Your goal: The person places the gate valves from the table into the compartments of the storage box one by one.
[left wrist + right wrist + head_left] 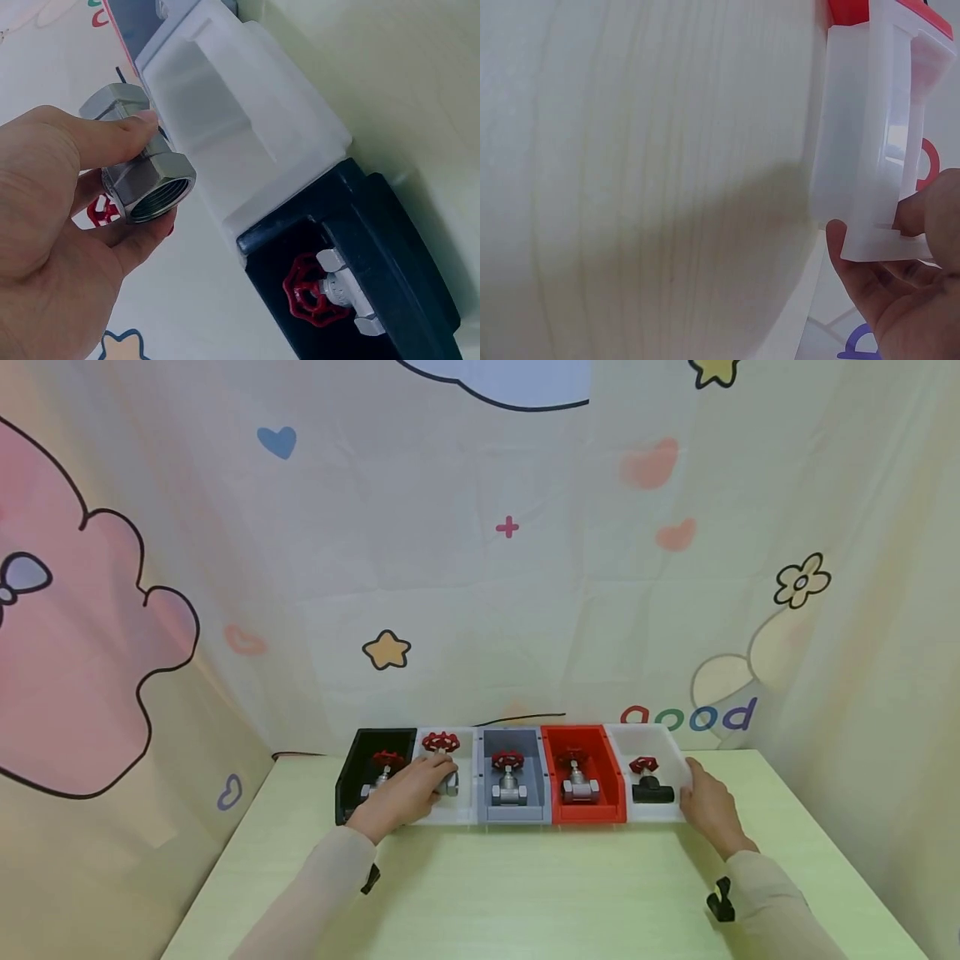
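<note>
My left hand point(405, 795) holds a silver gate valve point(146, 161) with a red handwheel over the left white bin point(465, 814). In the left wrist view, thumb and fingers pinch its metal body, a threaded opening showing, and that bin's inside is bare. At the other end of the row, my right hand point(711, 806) grips the side wall of the right white bin point(846, 127), thumb inside and fingers outside. A black-bodied valve point(652, 792) with a red handwheel sits in that bin.
Between the white bins are a grey bin point(514, 815) and a red bin point(617, 793), each with a silver valve. A black bin point(352, 760) at the left end also has one. The row stands at the back of a pale table point(540, 893), before a printed curtain point(450, 593).
</note>
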`<action>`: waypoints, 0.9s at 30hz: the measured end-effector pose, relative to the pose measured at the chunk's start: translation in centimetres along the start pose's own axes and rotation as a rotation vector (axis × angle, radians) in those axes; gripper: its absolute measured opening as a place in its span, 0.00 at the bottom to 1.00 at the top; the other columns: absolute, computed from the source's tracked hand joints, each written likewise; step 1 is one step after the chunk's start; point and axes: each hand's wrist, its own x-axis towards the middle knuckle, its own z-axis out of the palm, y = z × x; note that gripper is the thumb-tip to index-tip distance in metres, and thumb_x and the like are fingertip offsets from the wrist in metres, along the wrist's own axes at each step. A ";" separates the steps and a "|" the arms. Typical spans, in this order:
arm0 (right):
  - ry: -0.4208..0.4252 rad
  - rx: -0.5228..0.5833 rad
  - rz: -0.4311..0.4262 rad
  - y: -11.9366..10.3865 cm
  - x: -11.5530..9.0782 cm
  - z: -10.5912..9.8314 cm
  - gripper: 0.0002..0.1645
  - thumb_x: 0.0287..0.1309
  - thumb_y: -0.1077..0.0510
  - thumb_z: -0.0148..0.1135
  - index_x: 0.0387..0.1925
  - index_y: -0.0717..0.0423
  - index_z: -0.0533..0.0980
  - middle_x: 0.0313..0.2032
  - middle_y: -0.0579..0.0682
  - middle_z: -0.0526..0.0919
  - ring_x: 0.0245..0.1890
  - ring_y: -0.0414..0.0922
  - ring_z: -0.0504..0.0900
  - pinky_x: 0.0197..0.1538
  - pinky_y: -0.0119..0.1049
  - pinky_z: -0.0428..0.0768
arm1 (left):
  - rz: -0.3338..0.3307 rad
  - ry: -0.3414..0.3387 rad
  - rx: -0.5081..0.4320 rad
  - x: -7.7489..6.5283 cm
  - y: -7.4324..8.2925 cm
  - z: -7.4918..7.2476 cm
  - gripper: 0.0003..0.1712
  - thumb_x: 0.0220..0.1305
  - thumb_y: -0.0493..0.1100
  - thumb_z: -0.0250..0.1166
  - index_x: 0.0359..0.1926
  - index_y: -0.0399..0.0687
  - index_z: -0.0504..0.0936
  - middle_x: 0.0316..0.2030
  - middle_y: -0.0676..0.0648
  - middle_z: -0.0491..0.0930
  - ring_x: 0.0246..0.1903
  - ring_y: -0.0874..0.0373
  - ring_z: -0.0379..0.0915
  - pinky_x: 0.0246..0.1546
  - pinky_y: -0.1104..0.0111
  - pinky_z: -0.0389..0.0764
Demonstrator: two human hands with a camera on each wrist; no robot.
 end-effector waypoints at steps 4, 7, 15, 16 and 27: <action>-0.006 -0.001 0.009 0.1 0.1 0.0 0.33 0.61 0.65 0.50 0.66 0.74 0.58 0.54 0.79 0.73 0.49 0.74 0.77 0.47 0.66 0.76 | -0.013 0.005 -0.010 0.7 -0.2 0.5 0.31 0.63 0.36 0.66 0.67 0.48 0.72 0.69 0.47 0.68 0.68 0.47 0.65 0.66 0.55 0.70; -0.013 0.000 0.017 0.1 0.2 0.0 0.33 0.62 0.65 0.50 0.67 0.74 0.57 0.54 0.79 0.73 0.49 0.74 0.76 0.48 0.66 0.76 | -0.009 0.003 -0.026 1.2 -0.5 1.1 0.31 0.63 0.36 0.65 0.67 0.47 0.71 0.69 0.46 0.67 0.68 0.47 0.65 0.66 0.55 0.69; -0.023 0.009 0.015 0.0 0.0 0.1 0.33 0.61 0.66 0.50 0.66 0.75 0.57 0.54 0.80 0.73 0.49 0.74 0.76 0.47 0.66 0.76 | 0.018 -0.031 -0.050 2.0 -1.4 2.7 0.29 0.65 0.34 0.63 0.67 0.44 0.72 0.68 0.43 0.68 0.66 0.45 0.66 0.66 0.54 0.69; -0.017 0.008 0.009 0.0 0.0 0.1 0.33 0.61 0.66 0.50 0.66 0.75 0.58 0.53 0.80 0.73 0.49 0.74 0.77 0.47 0.66 0.76 | 0.020 -0.032 -0.052 2.1 -1.5 2.8 0.29 0.64 0.34 0.63 0.66 0.44 0.72 0.68 0.43 0.68 0.65 0.45 0.67 0.66 0.54 0.69; 0.004 0.005 -0.004 0.1 0.0 0.3 0.32 0.60 0.66 0.50 0.66 0.74 0.59 0.52 0.79 0.74 0.47 0.74 0.77 0.46 0.66 0.76 | 0.034 -0.062 -0.067 2.7 -2.0 3.8 0.29 0.62 0.32 0.65 0.65 0.41 0.73 0.66 0.42 0.70 0.61 0.44 0.71 0.64 0.55 0.72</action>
